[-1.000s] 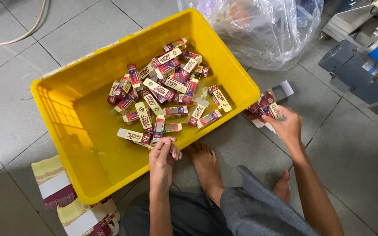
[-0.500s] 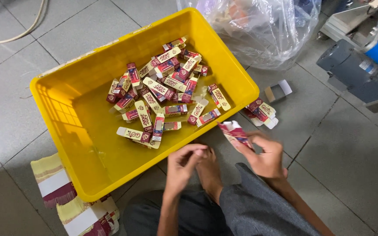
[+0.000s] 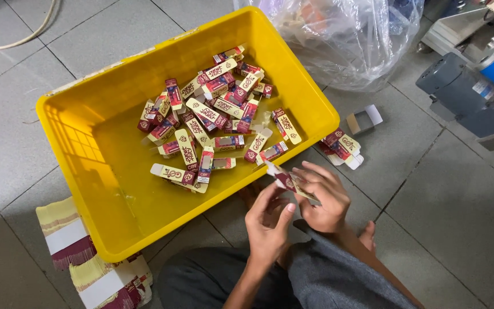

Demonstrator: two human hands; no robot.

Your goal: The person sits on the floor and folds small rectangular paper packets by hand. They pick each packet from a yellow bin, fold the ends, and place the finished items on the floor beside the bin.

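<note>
The person is sitting on the grey tiled floor [image 3: 18, 143], holding both hands together just in front of the near rim of a yellow plastic crate [image 3: 95, 189]. The right hand [image 3: 324, 197] is gripping a flat, unfolded little carton [image 3: 290, 180] in maroon and cream, its fingers [image 3: 315, 171] curling closed over the top of it. The left hand [image 3: 267, 220] is meeting the carton from below, thumb and fingertips pinching its lower edge, so those fingers are closed on it too. The carton is sitting between the two hands, tilting up toward the crate, just above the person's knees.

Inside the crate a loose heap of folded small boxes [image 3: 215, 117] in the same colours is lying toward the far right corner. A small pile of flat cartons [image 3: 343, 146] is resting on the floor just outside the crate's right wall, and a single open grey box [image 3: 363, 119] is lying near it. A clear plastic bag [image 3: 350, 34] is bulging behind the crate. Stacks of flat printed card [image 3: 67, 237] are lying by the crate's near left corner, and a grey machine [image 3: 464, 97] is standing at the right
</note>
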